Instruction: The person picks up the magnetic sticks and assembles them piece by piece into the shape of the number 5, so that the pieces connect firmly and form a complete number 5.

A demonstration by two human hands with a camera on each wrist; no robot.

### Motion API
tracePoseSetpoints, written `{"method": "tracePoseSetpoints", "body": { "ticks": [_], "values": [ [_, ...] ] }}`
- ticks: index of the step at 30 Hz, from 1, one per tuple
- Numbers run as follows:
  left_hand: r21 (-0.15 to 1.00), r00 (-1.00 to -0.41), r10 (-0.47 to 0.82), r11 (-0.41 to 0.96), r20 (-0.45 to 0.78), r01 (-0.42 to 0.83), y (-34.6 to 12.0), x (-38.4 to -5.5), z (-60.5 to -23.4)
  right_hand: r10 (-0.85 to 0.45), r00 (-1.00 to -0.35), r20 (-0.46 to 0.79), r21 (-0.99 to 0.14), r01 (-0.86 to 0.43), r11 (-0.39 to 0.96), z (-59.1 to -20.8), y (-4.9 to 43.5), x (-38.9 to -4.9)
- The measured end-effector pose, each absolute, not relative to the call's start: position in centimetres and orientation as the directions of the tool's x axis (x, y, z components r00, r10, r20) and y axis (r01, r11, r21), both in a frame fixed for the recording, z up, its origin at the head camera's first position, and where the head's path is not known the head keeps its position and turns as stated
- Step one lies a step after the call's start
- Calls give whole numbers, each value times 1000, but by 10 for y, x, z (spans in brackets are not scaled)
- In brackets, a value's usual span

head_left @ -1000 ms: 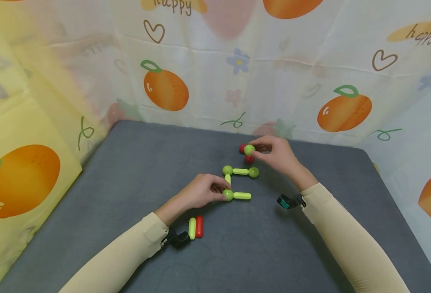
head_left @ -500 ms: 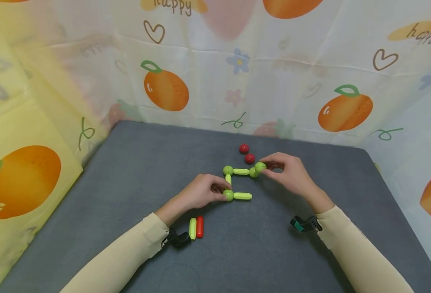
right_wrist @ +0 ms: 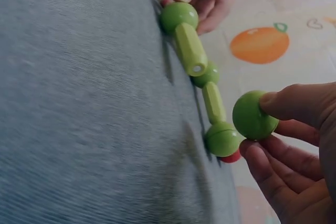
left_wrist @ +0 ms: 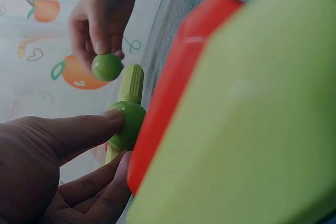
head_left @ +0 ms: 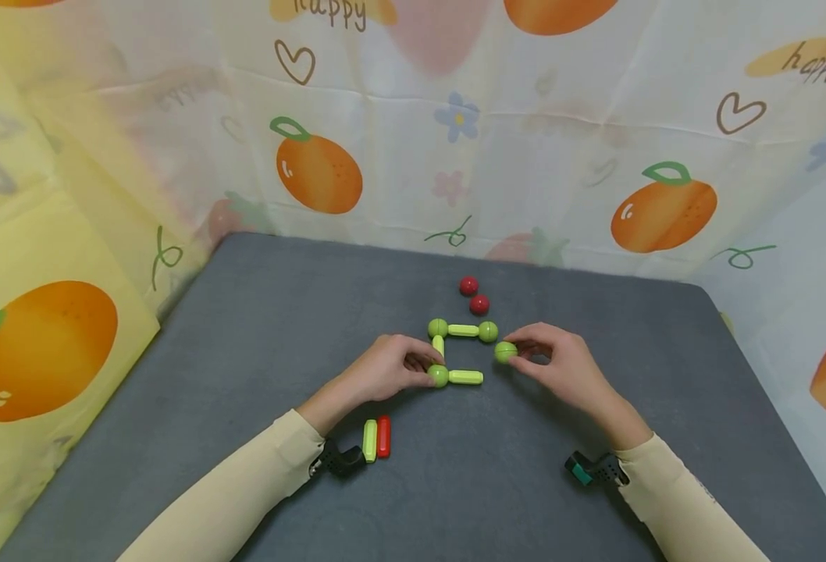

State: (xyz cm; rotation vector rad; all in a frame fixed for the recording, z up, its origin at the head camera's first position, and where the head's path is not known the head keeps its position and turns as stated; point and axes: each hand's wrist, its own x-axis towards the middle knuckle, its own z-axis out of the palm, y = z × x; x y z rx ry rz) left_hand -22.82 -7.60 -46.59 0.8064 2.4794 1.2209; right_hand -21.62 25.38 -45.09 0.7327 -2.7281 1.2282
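Observation:
My left hand (head_left: 397,365) pinches the green ball (head_left: 439,376) at the near corner of a C-shaped chain on the grey table. From that ball a light green rod (head_left: 466,378) points right, its far end bare. Another rod leads back to a second green ball (head_left: 437,328), and a third rod (head_left: 463,331) joins it to the ball (head_left: 488,332) at the back right. My right hand (head_left: 560,361) holds a loose green ball (right_wrist: 255,115) between thumb and fingertips, just right of the chain's open side and apart from it.
Two red balls (head_left: 468,286) lie behind the chain. A light green rod (head_left: 370,441) and a red rod (head_left: 383,436) lie side by side near the left wrist. A fruit-printed cloth (head_left: 399,148) hangs along the table's back edge.
My right hand has carried the green ball away from the red balls, toward the front and slightly right, past the chain's back-right ball. The left hand keeps its place.

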Motion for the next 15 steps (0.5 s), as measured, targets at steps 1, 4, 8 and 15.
{"method": "tracePoseSetpoints", "body": {
  "ticks": [1,4,8,15],
  "values": [
    [790,-812,584,493,8,363,-76,-228,-466,-397,-887,238,-691,-441,572,-453,254,-214],
    [791,-812,583,492,10,363,-76,-227,-466,-404,-888,221,-691,-435,577,-457,254,-211],
    [796,-814,580,489,9,357,-76,-227,-465,-427,-882,200,-695,-435,573,-458,252,-210],
    [794,-812,584,492,2,357,-75,-228,-466,-457,-876,152,-704,-421,572,-461,251,-209]
  ]
}}
